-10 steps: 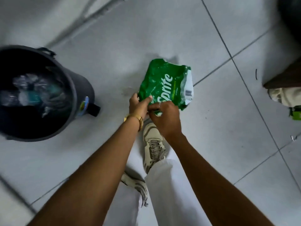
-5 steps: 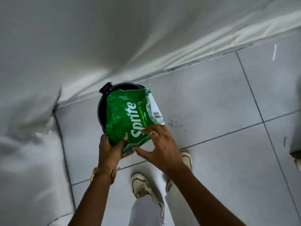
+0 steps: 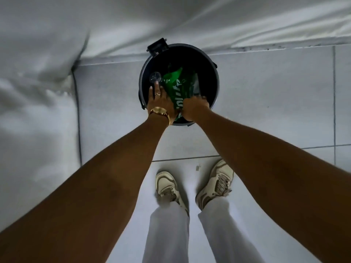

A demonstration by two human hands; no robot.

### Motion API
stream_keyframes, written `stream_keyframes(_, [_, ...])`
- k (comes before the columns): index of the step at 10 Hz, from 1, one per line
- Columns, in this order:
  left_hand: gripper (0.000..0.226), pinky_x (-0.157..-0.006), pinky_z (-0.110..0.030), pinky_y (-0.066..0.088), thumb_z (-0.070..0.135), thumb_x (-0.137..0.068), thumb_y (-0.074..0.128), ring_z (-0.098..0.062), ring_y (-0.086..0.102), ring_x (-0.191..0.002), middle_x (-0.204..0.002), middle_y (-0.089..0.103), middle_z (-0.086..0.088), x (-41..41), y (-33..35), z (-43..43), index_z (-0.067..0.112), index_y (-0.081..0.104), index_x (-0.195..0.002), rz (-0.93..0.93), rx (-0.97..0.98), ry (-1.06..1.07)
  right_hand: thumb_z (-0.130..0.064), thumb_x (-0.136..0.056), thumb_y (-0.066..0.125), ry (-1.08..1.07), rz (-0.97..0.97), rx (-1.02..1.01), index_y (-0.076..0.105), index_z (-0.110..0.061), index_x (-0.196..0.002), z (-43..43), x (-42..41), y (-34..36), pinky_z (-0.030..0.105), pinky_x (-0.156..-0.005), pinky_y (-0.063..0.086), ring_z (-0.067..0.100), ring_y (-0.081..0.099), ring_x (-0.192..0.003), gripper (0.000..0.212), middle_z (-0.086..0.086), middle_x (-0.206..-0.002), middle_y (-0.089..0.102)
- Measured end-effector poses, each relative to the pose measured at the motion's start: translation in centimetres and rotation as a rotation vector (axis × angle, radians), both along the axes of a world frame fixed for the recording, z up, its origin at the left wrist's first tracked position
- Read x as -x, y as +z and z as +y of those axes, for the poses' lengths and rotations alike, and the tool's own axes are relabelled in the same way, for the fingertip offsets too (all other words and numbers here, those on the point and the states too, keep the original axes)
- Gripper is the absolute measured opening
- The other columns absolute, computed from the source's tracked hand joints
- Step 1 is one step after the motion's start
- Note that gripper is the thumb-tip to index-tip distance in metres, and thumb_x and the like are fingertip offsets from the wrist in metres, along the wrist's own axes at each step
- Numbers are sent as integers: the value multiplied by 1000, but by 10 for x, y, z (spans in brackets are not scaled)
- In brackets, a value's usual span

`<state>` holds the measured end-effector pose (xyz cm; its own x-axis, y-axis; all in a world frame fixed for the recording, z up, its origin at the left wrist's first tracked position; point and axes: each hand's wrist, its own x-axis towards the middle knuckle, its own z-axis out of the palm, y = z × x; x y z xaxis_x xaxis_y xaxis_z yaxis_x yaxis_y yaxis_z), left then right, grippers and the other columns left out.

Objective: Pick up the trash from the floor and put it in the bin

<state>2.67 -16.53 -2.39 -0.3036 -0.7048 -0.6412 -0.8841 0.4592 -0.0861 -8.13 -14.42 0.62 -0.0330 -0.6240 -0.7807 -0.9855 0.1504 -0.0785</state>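
A round dark bin (image 3: 214, 73) stands on the pale tiled floor by the wall. A crumpled green Sprite wrapper (image 3: 177, 86) is inside its mouth, tilted and reaching up to the near rim. My right hand (image 3: 194, 108) is closed on the wrapper's near end at the rim. My left hand (image 3: 158, 100) lies flat with fingers stretched against the wrapper's left side, a gold watch on the wrist. A clear plastic piece (image 3: 155, 76) shows in the bin just beyond my left fingertips.
A white wall (image 3: 114, 25) runs behind the bin and turns a corner along the left. My two shoes (image 3: 193, 185) stand on the tiles just short of the bin. A small scrap (image 3: 198, 167) lies between them on a grout line.
The wrapper went from above the bin down into its mouth. Both hands followed it to the rim, and my view swung to look straight down over the bin.
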Motion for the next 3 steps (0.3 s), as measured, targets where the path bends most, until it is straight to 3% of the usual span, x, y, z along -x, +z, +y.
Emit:
stream_keyframes(1, [71,-116,-48,20,53,-92,45,-38,18,-144,-156,23,-21,4,14,-7,2,39,-142,-16,54,-18,-19,-94,49,106,24,-45,56,-8,-121,4,-1,7,44,-107,37,32,53,-119,30,14,-117,61])
stream_keyframes(2, [72,-113,-47,26,54,-92,44,-37,26,-140,-153,28,-21,1,40,-6,1,41,-140,86,82,95,-22,-93,51,108,26,31,44,-8,-136,11,5,26,47,-118,23,35,34,-138,47,19,-142,47])
stream_keyframes(3, [83,-120,-51,7,54,-92,43,-39,7,-148,-161,7,-23,-3,93,9,1,16,-151,230,135,167,-27,-95,49,101,5,201,10,-4,-151,25,13,82,47,-123,5,33,1,-149,72,17,-161,11])
